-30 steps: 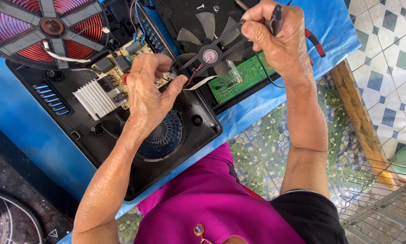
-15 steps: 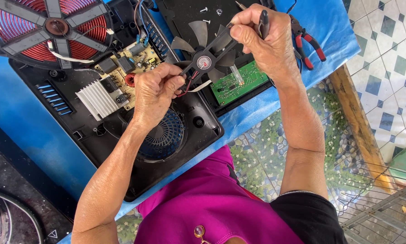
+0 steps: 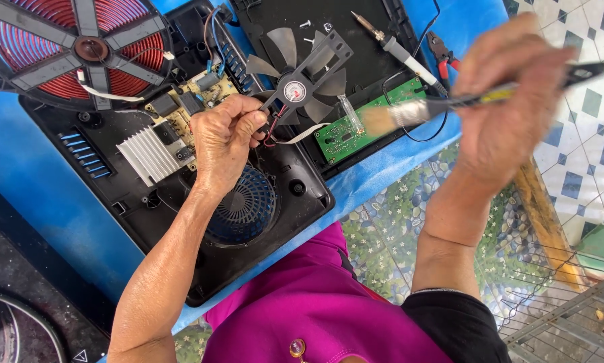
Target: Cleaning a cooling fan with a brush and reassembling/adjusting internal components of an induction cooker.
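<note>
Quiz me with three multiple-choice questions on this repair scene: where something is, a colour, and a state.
1. Where is the red coil?
A. top left
B. bottom right
C. on the tiles

2. What colour is the small circuit board?
A. white
B. green
C. orange

3. What is the left hand doing?
A. lying flat and empty
B. gripping the fan
C. holding pliers

A: the coil lies at the upper left. B: the board beside the fan is green. B: its fingers close on the fan's frame, while the right hand holds a brush.

One label only: round white sticker (image 3: 295, 91) with red marks on the fan hub, centre-frame toward 12 o'clock (print too small to make out). No packages, signs or screens visible.
</note>
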